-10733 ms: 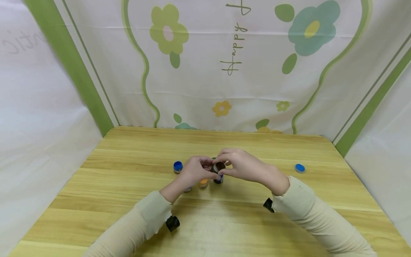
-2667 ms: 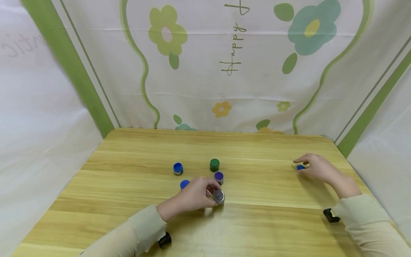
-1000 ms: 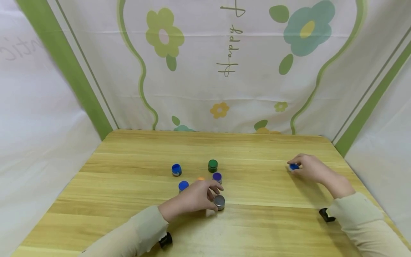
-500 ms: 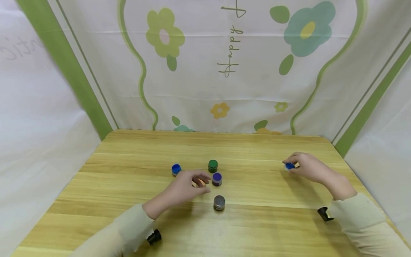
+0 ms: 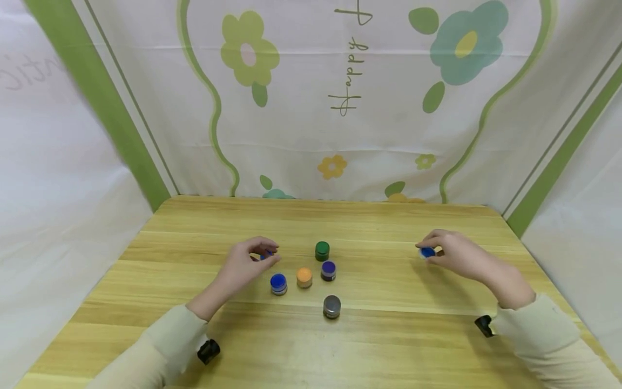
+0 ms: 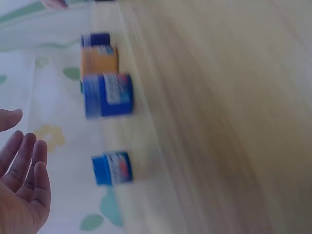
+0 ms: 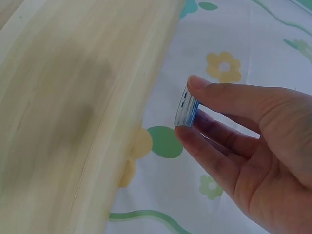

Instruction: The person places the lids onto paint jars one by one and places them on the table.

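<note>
My right hand pinches a clear-rimmed blue lid between thumb and fingertips, raised above the table. Over on the left, my left hand hovers at the lidless blue paint jar, which it mostly hides in the head view. The left wrist view shows its fingers loosely bent and apart from that jar. Nearby stand a lidded blue jar, an orange jar, a purple jar and a green jar. Closest to me is a grey-topped jar.
The jars stand upright on a wooden table. A white curtain with printed flowers hangs behind its far edge. A black wrist device sits under the left sleeve, and another under the right.
My left hand has set down and released the grey-topped jar, then moved left and away to the lidless blue jar. My right hand has picked up the blue lid and carried it left.
</note>
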Available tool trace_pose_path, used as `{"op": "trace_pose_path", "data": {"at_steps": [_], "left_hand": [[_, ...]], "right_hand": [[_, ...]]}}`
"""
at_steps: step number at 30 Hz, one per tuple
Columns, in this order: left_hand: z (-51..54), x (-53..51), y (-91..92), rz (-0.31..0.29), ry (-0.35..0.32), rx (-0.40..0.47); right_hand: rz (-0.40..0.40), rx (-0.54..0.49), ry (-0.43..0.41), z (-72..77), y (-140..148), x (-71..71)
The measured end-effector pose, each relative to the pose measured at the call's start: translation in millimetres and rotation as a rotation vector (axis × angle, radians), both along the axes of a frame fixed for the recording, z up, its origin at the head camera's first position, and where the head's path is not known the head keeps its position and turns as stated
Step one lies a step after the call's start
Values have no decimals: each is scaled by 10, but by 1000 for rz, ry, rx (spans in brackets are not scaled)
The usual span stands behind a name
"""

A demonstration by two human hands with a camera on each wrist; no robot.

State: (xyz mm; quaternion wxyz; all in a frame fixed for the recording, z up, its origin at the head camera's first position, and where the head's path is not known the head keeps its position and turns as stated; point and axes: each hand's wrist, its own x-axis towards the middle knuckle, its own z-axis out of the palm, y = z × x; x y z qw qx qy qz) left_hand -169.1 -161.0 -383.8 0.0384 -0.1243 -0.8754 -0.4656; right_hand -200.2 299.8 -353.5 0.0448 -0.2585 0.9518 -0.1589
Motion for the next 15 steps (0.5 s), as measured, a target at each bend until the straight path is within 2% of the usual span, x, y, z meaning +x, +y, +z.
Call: {"op": "trace_pose_path", "data": {"at_steps": [4,8,15], "left_hand": [[-52,-47,-125,55,-6,22],[-95,-96,-212,76,-38,34],[-203,-220,-308,84,-114,-42]], "right_hand": [[7,-6,0,11,-49,31],[19,-11,5,16,-92,67],[59,-25,1,16,-142,102]]}}
